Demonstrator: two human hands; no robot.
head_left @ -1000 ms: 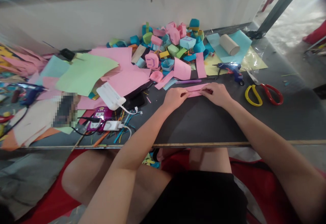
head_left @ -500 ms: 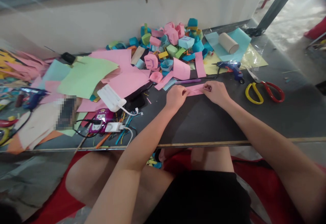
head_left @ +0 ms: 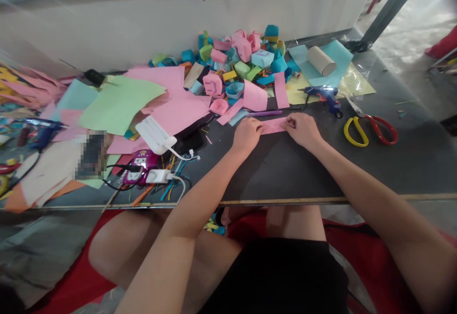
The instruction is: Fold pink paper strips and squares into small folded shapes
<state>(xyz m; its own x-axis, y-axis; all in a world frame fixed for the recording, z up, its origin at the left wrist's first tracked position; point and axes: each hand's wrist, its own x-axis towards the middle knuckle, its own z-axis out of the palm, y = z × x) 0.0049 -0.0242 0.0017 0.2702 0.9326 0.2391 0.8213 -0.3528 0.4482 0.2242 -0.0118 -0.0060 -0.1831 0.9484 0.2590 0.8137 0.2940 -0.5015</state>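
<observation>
A pink paper strip (head_left: 274, 125) lies across the dark tabletop, stretched between my two hands. At its left end, my left hand (head_left: 249, 135) pinches the paper with closed fingers. My right hand (head_left: 303, 129) grips the right end, its thumb and fingertips pressed together. Just beyond the strip rests a purple pen (head_left: 264, 113). Another pink strip (head_left: 281, 90) and a curled pink sheet (head_left: 254, 96) are a little farther back. To the right of my right hand are a blue glue gun (head_left: 324, 96) and scissors (head_left: 367, 123) with one yellow and one red handle.
Small folded paper pieces (head_left: 243, 50) in several colours are heaped by the wall. A cardboard tube (head_left: 321, 61) lies on blue paper at the back right. Leftward are a green sheet (head_left: 123, 104), a white power strip (head_left: 155, 134), a purple socket block (head_left: 141, 166) and cables.
Both hands keep their hold on the pink strip, almost in the same place. The view has shifted very slightly.
</observation>
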